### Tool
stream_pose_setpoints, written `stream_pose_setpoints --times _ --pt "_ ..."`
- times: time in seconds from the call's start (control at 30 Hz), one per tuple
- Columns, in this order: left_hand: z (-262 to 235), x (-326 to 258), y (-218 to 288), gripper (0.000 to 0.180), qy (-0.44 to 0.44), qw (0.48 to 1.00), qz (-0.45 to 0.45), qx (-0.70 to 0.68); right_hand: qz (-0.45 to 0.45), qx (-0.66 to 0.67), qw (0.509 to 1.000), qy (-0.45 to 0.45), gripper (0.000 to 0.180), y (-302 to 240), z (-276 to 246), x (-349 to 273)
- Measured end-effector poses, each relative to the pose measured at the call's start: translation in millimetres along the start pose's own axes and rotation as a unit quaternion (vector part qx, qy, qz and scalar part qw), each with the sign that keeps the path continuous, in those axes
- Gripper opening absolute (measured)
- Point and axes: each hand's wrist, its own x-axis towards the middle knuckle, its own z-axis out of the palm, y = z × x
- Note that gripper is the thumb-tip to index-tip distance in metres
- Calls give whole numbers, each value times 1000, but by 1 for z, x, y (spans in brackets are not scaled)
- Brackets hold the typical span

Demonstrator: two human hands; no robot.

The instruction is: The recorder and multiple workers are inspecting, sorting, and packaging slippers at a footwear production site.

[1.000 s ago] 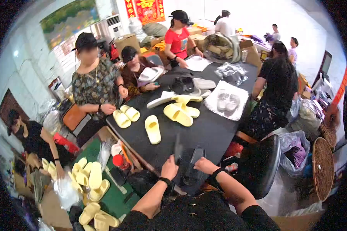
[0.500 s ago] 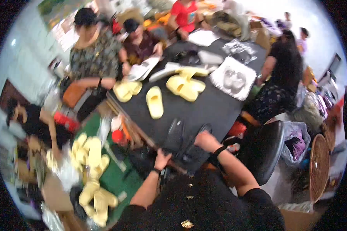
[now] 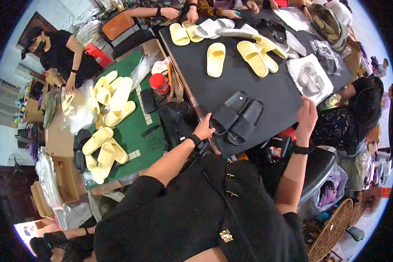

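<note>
A pair of black slide sandals (image 3: 241,133) lies side by side on the black tabletop (image 3: 196,83), close to the near edge. My left hand (image 3: 203,127) is at the table's left edge, thumb and forefinger apart, beside the end of the left sandal; whether it touches the sandal I cannot tell. To the right of the pair, my right hand (image 3: 308,117) is raised with its fingers loosely bent and holding nothing visible. Its fingertips are close to the lower edge of a white package (image 3: 298,70) printed with a pair of sandals.
Yellow slides (image 3: 216,60), white slides (image 3: 213,28) and clear plastic wrap (image 3: 326,56) lie farther up the table. On the left, a green table (image 3: 140,150) bears more yellow slides, a red-lidded jar (image 3: 158,83) and a phone (image 3: 148,101). A black chair (image 3: 321,168) stands right. Co-workers surround the tables.
My right hand has left the right black sandal and moved right, up toward the white package. My left hand stays by the left sandal. The view has turned and shifted.
</note>
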Motion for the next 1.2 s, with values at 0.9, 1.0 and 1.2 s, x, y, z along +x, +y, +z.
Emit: stream_pose_setpoints --times 0.9,1.0,1.2 --pt "28 8 87 6 -80 826 433 351 41 -195 932 -302 13 136 37 -55" --pt "60 13 83 7 -42 749 495 438 -45 -202 928 -309 11 141 31 -79" --pt "61 -11 68 11 -126 708 463 518 -18 -206 887 -414 19 158 25 -122"
